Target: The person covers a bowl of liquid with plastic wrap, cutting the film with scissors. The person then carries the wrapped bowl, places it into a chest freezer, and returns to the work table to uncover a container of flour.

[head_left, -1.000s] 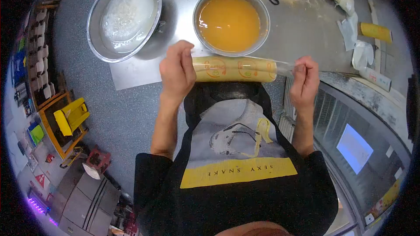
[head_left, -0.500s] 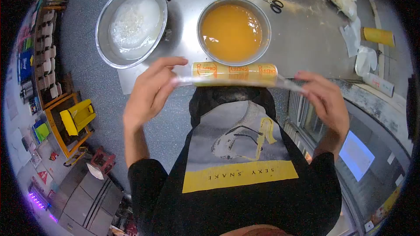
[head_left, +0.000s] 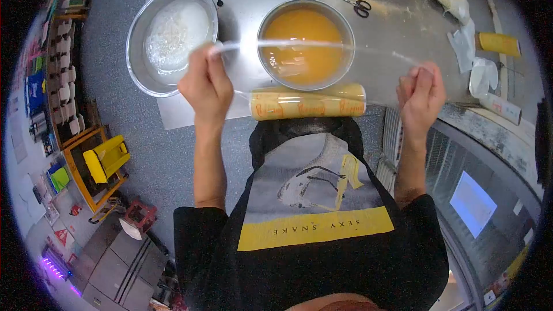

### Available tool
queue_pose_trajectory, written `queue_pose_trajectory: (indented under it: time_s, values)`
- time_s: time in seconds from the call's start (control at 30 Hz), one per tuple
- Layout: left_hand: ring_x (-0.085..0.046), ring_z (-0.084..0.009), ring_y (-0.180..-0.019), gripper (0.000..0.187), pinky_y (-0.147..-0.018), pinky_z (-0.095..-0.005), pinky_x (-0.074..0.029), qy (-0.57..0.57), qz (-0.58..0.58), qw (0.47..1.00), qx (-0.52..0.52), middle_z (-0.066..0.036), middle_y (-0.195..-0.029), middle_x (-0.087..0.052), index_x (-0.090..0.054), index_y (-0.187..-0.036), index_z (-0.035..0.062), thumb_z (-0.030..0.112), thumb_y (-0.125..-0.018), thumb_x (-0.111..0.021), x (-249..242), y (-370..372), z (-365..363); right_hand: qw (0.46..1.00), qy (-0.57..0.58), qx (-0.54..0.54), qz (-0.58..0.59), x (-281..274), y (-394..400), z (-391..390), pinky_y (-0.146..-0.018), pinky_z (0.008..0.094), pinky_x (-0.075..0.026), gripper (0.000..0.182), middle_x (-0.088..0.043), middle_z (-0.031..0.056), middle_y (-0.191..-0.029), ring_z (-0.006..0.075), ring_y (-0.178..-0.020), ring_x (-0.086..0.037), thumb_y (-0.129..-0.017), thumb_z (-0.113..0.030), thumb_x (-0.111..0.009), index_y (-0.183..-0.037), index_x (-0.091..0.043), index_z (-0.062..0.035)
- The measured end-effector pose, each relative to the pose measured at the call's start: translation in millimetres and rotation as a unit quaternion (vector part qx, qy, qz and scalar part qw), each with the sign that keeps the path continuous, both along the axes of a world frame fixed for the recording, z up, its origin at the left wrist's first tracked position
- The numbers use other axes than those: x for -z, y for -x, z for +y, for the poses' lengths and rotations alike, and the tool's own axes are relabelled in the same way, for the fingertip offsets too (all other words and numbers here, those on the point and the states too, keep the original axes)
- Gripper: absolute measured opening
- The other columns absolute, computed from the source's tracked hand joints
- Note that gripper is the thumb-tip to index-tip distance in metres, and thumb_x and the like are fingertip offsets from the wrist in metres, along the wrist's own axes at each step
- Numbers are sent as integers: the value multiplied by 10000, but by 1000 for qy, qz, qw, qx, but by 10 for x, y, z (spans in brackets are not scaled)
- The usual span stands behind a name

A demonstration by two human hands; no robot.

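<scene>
Cling film roll lies at table near edge, long axis 9-to-3. Left hand and right hand each pinch the film sheet, stretched over the orange bowl. Foamy bowl at 10, scissors at 1.

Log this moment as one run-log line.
left hand: pinching cling film edge | right hand: pinching other edge | film: stretched over orange-liquid bowl | roll: at table edge
</scene>
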State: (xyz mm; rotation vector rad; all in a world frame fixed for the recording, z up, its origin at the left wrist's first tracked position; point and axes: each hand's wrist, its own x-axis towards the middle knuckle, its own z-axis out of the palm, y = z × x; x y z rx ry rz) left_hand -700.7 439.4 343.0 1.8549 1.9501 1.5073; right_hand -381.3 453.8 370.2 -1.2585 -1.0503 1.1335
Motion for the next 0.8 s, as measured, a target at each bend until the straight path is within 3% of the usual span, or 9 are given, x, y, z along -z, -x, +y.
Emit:
queue_pose_trajectory:
  time_s: [0.17,0.2,0.3,0.37,0.47,0.5,0.6,0.67,0.8]
  values:
    - [-553,-184,-484,122,-473,-284,-417,17,45,999,17,-120,-602,-563,-609,-881,39,132,-914,-538,-418,80,614,990,-59,18,-127,-238,-59,773,-479,174,-284,241,-472,-54,-666,8,-562,-369,-973,-253,-456,-868,-563,-64]
    - [-554,-202,-476,127,-472,-292,-418,11,62,997,36,-123,-581,-553,-612,-889,47,147,-915,-538,-406,100,784,990,-73,30,-116,-212,-19,981,-433,177,-247,214,-439,-62,-643,4,-509,-341,-961,-251,-472,-880,-559,-73]
    - [-572,-298,-494,134,-479,-372,-438,-47,74,993,75,-168,-599,-561,-593,-897,69,188,-918,-537,-28,234,1400,996,-48,-8,-78,77,-39,1623,-389,193,-219,224,-418,-67,-614,4,-464,-329,-938,-272,-507,-855,-576,-76]
    - [-581,-424,-649,205,-556,-430,-456,78,117,989,51,-199,-702,-603,-586,-968,74,258,-942,-498,251,297,1725,974,-79,20,-210,325,-4,1949,-405,234,-308,274,-447,-47,-546,57,-454,-408,-934,-228,-466,-711,-550,-92]
    - [-590,-386,-576,163,-497,-457,-437,41,145,986,76,-202,-638,-581,-561,-900,80,239,-919,-533,734,333,2071,979,-49,9,-199,1087,-100,2493,-384,213,-218,257,-415,-61,-582,14,-460,-321,-930,-290,-519,-812,-595,-74]
    - [-597,-428,-643,214,-529,-525,-431,97,135,983,77,-226,-683,-599,-524,-919,95,304,-934,-485,794,311,2094,979,-48,6,-198,1269,-115,2582,-384,213,-218,257,-415,-61,-582,14,-460,-321,-930,-290,-519,-812,-595,-74]
    - [-596,-441,-640,237,-546,-538,-446,172,201,964,8,-224,-677,-609,-503,-964,109,334,-949,-431,1062,298,2172,978,5,-11,-209,1748,-149,2756,-397,248,-261,302,-406,-60,-556,44,-456,-333,-934,-295,-509,-770,-605,-60]
    - [-592,-462,-652,236,-564,-556,-448,192,205,960,15,-234,-681,-614,-481,-999,124,341,-956,-399,1220,310,2168,946,29,-8,-323,2034,-175,2803,-618,351,-452,345,-626,154,-683,234,-652,-607,-889,-303,-454,-829,-653,-28]
    - [-596,-468,-684,221,-588,-552,-457,263,229,936,37,-256,-700,-613,-463,-1033,121,319,-952,-411,1621,316,2118,924,-12,-3,-383,2421,-158,2656,-592,344,-444,327,-601,93,-643,192,-624,-582,-930,-276,-487,-788,-607,-6]
